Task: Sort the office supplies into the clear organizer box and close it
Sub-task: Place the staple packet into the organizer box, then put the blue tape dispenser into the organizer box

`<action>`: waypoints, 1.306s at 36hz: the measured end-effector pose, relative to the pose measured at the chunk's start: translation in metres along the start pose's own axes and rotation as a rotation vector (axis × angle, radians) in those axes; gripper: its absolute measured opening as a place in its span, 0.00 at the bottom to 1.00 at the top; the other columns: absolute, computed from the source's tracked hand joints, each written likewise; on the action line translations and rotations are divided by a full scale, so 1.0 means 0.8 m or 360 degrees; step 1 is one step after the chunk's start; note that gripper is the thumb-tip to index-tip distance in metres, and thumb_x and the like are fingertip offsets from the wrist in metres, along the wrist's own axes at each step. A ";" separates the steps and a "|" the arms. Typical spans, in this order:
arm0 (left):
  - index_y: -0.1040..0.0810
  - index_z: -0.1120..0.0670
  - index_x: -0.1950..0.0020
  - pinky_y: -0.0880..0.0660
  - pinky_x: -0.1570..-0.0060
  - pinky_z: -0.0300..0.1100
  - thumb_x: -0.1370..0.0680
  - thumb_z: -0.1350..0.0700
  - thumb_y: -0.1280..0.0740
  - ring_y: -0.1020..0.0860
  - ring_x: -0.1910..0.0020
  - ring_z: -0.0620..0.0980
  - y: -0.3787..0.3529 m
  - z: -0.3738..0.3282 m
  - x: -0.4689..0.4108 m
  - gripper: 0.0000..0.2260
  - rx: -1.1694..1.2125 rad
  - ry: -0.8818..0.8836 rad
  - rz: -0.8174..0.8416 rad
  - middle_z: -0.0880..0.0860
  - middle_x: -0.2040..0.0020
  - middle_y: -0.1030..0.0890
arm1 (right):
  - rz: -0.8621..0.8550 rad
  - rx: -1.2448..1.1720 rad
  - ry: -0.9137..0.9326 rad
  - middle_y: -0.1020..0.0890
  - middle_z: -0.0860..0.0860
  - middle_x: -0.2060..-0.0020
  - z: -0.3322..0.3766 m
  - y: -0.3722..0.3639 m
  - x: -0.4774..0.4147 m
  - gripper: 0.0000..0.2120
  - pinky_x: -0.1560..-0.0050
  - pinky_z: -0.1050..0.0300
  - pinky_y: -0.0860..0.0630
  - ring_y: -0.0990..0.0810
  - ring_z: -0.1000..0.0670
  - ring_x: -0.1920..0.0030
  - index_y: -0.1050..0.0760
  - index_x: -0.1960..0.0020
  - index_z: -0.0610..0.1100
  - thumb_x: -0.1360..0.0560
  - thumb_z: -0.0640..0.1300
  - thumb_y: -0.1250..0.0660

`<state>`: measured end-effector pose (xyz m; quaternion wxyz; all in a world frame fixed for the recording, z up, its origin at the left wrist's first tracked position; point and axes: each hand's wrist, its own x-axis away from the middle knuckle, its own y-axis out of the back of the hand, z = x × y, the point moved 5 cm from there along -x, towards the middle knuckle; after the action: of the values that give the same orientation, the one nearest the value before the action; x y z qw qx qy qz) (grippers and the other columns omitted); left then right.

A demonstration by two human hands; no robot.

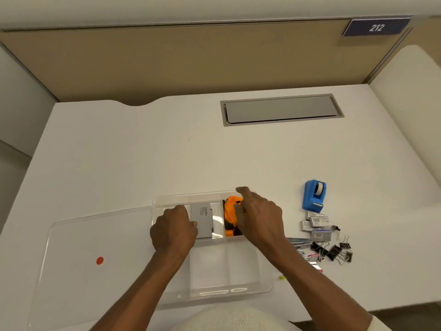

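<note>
Organizer box (248, 286) sits open in front of me on the desk (119, 151), lid (83, 271) flat to its left. My left hand (175, 231) is curled on the grey card box (204, 220) in the far middle compartment; my right hand (259, 216) has loosely bent fingers on the orange item (231, 206) in the far right one, grip unclear. Risk: the orange item stands high and may block the lid. Still outside: one tape dispenser (313, 195), about four staple boxes (317, 225), roughly five binder clips (333, 250), some small bits I can't count.
</note>
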<state>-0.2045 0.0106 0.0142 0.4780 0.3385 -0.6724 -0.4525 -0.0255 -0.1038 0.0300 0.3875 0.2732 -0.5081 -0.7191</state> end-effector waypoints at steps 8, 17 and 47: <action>0.19 0.50 0.54 0.19 0.58 0.46 0.23 0.46 0.29 0.18 0.58 0.51 0.028 -0.144 0.006 0.08 0.0344 -0.0531 -0.0026 0.48 0.58 0.16 | -0.0496 -0.0288 -0.0600 0.17 0.51 0.51 -0.168 0.062 0.015 0.15 0.56 0.51 0.22 0.16 0.45 0.55 0.24 0.38 0.48 0.24 0.46 0.29; 0.20 0.58 0.42 0.24 0.50 0.48 0.16 0.51 0.38 0.19 0.47 0.55 -0.048 -0.333 0.010 0.13 0.0761 -0.0900 0.0638 0.56 0.44 0.16 | -0.0297 -0.0656 -0.1208 0.18 0.44 0.38 -0.282 0.045 0.020 0.31 0.41 0.45 0.21 0.17 0.44 0.44 0.30 0.27 0.43 0.27 0.48 0.24; 0.22 0.54 0.36 0.27 0.46 0.44 0.20 0.30 0.59 0.19 0.47 0.54 0.033 -0.277 0.037 0.37 0.1661 -0.0470 0.0867 0.58 0.44 0.17 | -0.0590 -0.1142 -0.0848 0.16 0.52 0.45 -0.139 0.050 -0.010 0.23 0.55 0.53 0.18 0.15 0.52 0.53 0.25 0.38 0.48 0.30 0.47 0.22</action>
<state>-0.0039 -0.0696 0.0788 0.2493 0.2776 -0.9272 0.0334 0.0775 -0.1620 0.0309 0.1791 0.0144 -0.2522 -0.9508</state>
